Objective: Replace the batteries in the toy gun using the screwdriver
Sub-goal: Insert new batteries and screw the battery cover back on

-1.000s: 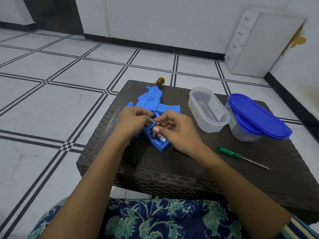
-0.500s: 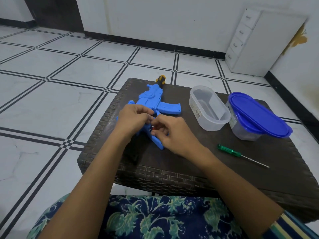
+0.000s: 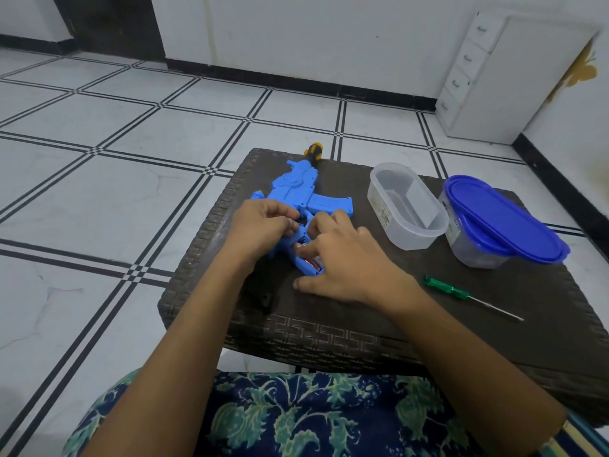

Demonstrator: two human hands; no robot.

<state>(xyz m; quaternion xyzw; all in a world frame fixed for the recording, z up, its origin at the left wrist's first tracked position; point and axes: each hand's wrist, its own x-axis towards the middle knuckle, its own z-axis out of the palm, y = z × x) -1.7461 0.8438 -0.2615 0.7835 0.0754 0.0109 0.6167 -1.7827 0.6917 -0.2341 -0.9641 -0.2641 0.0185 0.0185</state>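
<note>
Toy gun (image 3: 298, 189) gripped in left hand (image 3: 260, 225); right hand's (image 3: 346, 263) straight fingers (image 3: 321, 243) press batteries (image 3: 310, 262).

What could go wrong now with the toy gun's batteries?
The batteries sit in the open compartment of the toy gun with no cover on, so they might pop out under the right hand. The gun's tip overhangs the table edge; if the left hand lets go, it could slip off. The right forearm might knock the screwdriver.
</note>
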